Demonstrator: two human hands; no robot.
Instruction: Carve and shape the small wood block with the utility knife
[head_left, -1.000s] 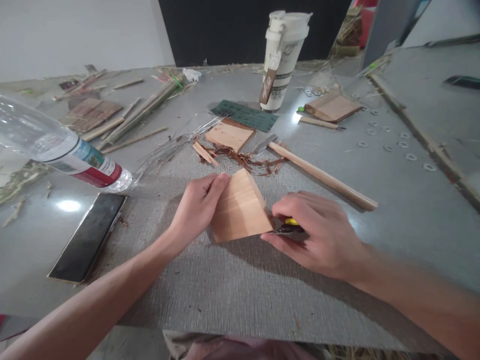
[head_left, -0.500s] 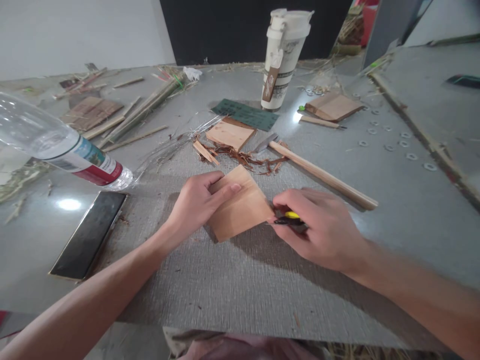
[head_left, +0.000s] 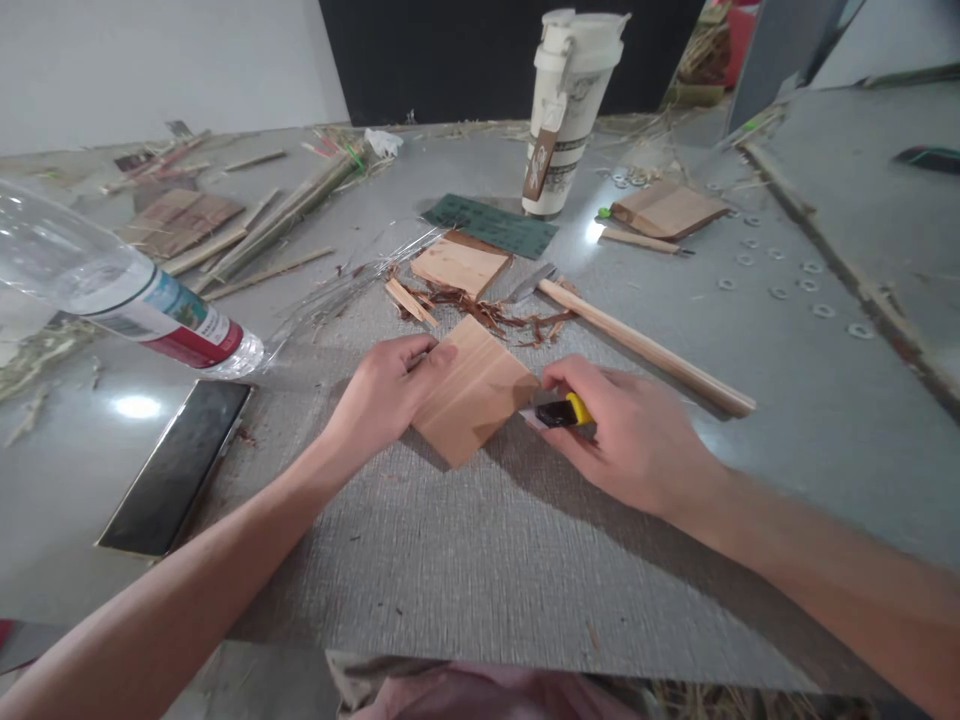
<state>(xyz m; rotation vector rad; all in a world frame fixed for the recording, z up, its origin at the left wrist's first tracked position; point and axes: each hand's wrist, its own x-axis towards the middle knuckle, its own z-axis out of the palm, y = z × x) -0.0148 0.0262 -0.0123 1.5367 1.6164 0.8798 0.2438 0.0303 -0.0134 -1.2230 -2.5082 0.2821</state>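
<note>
A small square piece of pale wood [head_left: 472, 388] lies turned like a diamond on the grey textured mat [head_left: 480, 560]. My left hand [head_left: 382, 395] pinches its left corner, fingers closed on the edge. My right hand [head_left: 622, 435] is wrapped round a yellow and black utility knife [head_left: 561, 412], whose blade end meets the wood's right edge. Reddish wood shavings [head_left: 487, 312] lie just beyond the piece.
A second wood square [head_left: 459, 266], green sandpaper [head_left: 491, 226] and a wooden-handled tool [head_left: 637, 345] lie behind. A white lidded cup [head_left: 566, 110] stands at the back. A plastic bottle [head_left: 112, 285] and a phone [head_left: 176, 465] lie left. Washers [head_left: 780, 285] are scattered right.
The wood piece was raised on edge, then turned and laid flatter on the mat. My right hand with the knife has moved up and left to its right edge.
</note>
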